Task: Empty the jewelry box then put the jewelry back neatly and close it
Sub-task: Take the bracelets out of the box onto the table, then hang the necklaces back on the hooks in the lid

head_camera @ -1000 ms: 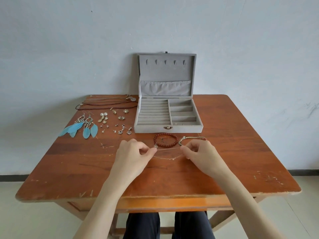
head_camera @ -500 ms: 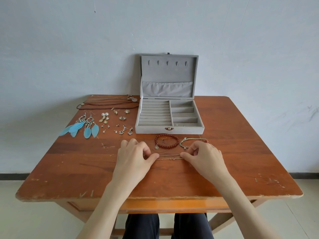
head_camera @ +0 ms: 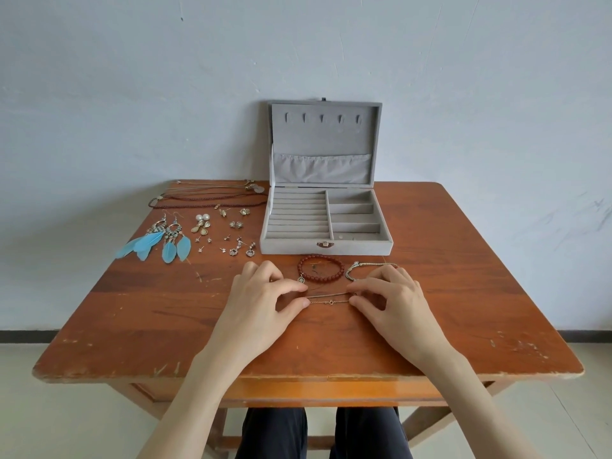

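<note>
Head view: table (head_camera: pixel 463 293), grey box (head_camera: pixel 326 226) at back centre, lid up, trays look bare. Left hand (head_camera: pixel 261 306) and right hand (head_camera: pixel 394 303) each pinch one end of a thin chain (head_camera: pixel 329 299) flat on the table, just front of the bead bracelet (head_camera: pixel 320 268). Feather earrings (head_camera: pixel 159 241) and studs (head_camera: pixel 231 240) left of box.
</note>
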A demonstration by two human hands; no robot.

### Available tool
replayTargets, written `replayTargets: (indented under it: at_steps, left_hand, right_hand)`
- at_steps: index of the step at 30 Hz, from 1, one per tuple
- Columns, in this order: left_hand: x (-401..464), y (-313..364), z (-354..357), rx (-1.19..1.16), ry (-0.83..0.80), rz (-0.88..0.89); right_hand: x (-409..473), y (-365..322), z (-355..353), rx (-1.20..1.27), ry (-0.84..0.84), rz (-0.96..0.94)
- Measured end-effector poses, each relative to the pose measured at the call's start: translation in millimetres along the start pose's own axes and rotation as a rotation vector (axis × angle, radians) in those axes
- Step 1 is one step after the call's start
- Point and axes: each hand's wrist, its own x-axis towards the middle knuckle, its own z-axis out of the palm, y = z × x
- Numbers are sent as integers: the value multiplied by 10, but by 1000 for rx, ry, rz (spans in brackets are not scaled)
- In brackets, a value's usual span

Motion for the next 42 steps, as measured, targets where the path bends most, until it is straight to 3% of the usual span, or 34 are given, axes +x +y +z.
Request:
replayTargets:
  at_steps: [6, 11, 22, 27, 34, 42]
  left_hand:
    - [185, -144, -230, 131, 47, 146]
    - [498, -361, -464, 225, 85, 152]
    - [1464, -1597, -615, 178, 28, -260]
    - [1709, -2198, -543, 60, 107, -410]
    - [1922, -2582, -489, 102, 232, -438]
    - [1991, -2559, -473, 258, 135, -463]
  right_hand:
    - [279, -164, 1, -34, 145, -135]
    - [758, -376, 70, -17, 151, -214]
    - [2093, -974, 759, -83, -102, -360]
    - [2645, -1185, 1179, -180, -233, -262]
    - [2984, -1210, 1552, -345, -354, -251]
    - [2972, -1137, 1642, -377, -353, -288]
